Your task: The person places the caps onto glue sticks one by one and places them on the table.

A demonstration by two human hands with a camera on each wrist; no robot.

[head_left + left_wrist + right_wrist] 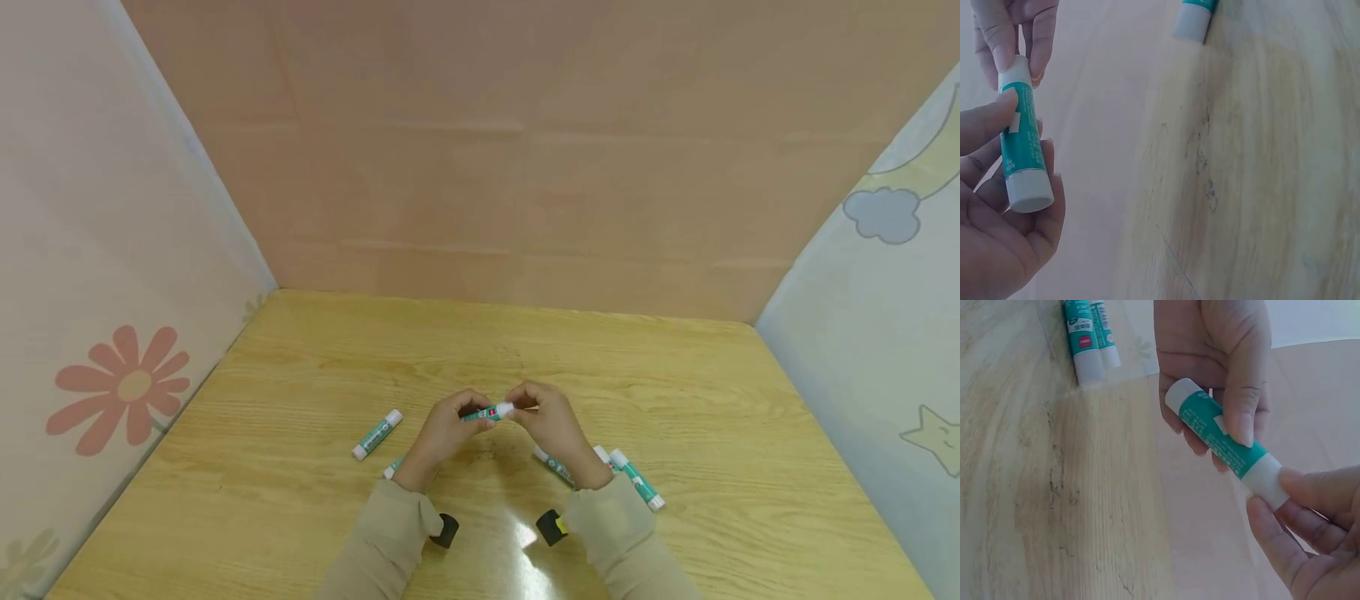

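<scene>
- Teal-and-white glue stick (pixel 489 412) hangs above the counter (pixel 300 500): left hand (pixel 444 427) pinches its body, right hand (pixel 546 421) pinches its cap.
- If the cap pops off suddenly, the stick may slip and roll among spare sticks (pixel 377 434).

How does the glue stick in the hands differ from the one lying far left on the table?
The held glue stick is off the table, gripped at both ends: left hand round its body, right hand pinching its white cap. The far-left glue stick lies flat on the table, untouched. The held one sits roughly level across the view; the other lies diagonally. Both look the same: teal label, white ends.
</scene>
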